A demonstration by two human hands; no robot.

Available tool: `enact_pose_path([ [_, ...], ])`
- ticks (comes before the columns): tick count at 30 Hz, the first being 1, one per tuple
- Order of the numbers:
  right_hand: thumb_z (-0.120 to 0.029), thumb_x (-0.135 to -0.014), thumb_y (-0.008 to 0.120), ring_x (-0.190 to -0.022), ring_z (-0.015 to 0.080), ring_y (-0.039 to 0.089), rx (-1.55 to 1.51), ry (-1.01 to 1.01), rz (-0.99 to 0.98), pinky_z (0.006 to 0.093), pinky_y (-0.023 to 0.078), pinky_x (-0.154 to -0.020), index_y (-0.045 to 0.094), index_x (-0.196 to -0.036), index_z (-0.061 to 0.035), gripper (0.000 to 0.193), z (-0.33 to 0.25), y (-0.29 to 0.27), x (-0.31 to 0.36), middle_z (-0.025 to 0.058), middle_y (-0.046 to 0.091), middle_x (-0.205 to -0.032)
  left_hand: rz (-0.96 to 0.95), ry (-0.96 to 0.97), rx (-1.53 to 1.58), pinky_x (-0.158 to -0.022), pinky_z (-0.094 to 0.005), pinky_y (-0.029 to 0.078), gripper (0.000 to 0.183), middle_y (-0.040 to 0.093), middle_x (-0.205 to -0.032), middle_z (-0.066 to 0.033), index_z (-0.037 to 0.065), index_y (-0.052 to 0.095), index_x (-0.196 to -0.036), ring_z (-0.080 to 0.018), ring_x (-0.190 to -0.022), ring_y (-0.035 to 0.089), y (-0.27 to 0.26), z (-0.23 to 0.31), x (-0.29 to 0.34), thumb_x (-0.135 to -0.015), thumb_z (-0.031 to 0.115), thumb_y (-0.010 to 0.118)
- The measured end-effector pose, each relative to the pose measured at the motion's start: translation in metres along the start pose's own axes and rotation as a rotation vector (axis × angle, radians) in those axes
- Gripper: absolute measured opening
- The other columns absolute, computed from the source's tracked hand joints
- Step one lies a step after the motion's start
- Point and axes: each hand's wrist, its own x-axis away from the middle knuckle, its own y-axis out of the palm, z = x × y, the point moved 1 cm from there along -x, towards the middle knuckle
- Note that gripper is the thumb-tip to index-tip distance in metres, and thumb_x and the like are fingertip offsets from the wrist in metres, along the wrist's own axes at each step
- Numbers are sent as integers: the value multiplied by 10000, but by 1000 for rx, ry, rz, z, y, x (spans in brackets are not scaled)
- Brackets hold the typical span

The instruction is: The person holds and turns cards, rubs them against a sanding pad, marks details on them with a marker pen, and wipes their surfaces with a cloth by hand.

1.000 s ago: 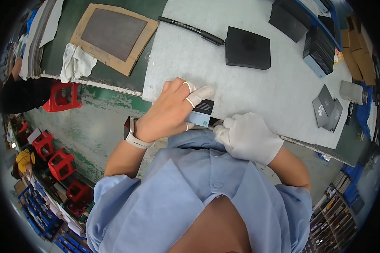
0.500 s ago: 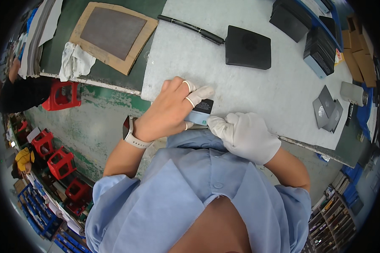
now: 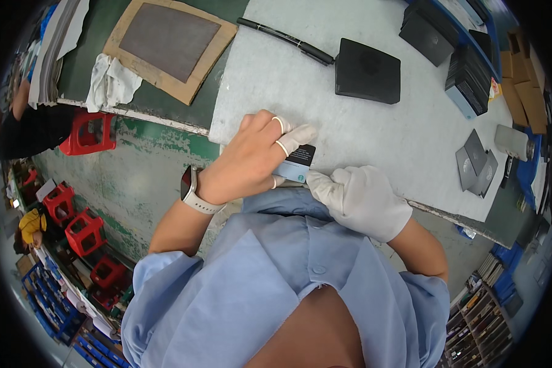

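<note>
Close to the table's near edge, my left hand (image 3: 249,157) grips a small black and light-blue card (image 3: 297,172). White finger cots cover some of its fingertips, and a pale watch band is on the wrist. In a white glove, my right hand (image 3: 365,199) is closed with curled fingers. Its fingertips are at the card's right corner; whatever is pinched there is hidden. Beyond both hands lie a flat black case (image 3: 368,71) and a black marker pen (image 3: 286,40), the pen's end next to the case.
Stacks of black and light-blue cards (image 3: 467,86) stand at the far right beside a blue bin (image 3: 489,43). Several dark cards (image 3: 476,161) lie fanned nearer me. At the left are a brown board (image 3: 168,43) and a white cloth (image 3: 111,83). Red stools (image 3: 87,140) stand on the floor.
The view has shifted slightly, so the things on the table appear a little farther right. Both hands keep nearly the same pose, and the card is still in my left hand.
</note>
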Motion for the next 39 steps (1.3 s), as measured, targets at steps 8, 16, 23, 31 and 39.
enact_pose_path([
  [8, -123, -767, 612, -510, 150, 484, -31, 37, 89, 292, 400, -411, 632, -1052, -53, 295, -1, 3, 2, 28, 468, -626, 8, 8, 11, -813, -373, 348, 848, 504, -1040, -64, 125, 520, -1270, -282, -910, 441, -1, 0, 0, -476, 82, 815],
  [16, -118, -766, 608, -507, 158, 490, -62, 71, 62, 301, 409, -414, 627, -1055, -43, 299, -1, 2, 1, 31, 479, -630, 14, -1, 3, -811, -370, 348, 862, 508, -1038, -61, 123, 520, -1271, -282, -914, 442, -1, 1, -1, -463, 71, 816],
  [23, -102, -753, 593, -527, 162, 502, -71, 75, 65, 301, 417, -427, 625, -1046, -32, 302, -2, 0, -1, 35, 485, -640, 2, -6, 6, -812, -371, 348, 873, 508, -1046, -62, 123, 515, -1277, -282, -923, 442, 0, 1, 0, -456, 64, 808],
  [31, -117, -776, 582, -510, 168, 512, -85, 72, 51, 321, 420, -422, 621, -1005, -32, 247, 0, 0, 0, 43, 492, -629, -19, -21, 16, -823, -365, 358, 844, 512, -1053, -55, 119, 514, -1279, -279, -926, 441, -2, 0, 0, -485, 59, 793],
  [39, -123, -823, 541, -550, 194, 563, -148, 79, -106, 341, 441, -432, 602, -1098, -42, 293, 0, -9, -7, 76, 545, -677, -11, -6, 6, -807, -359, 361, 865, 512, -1050, -54, 116, 507, -1287, -274, -903, 438, 2, -3, 1, -476, 75, 805],
])
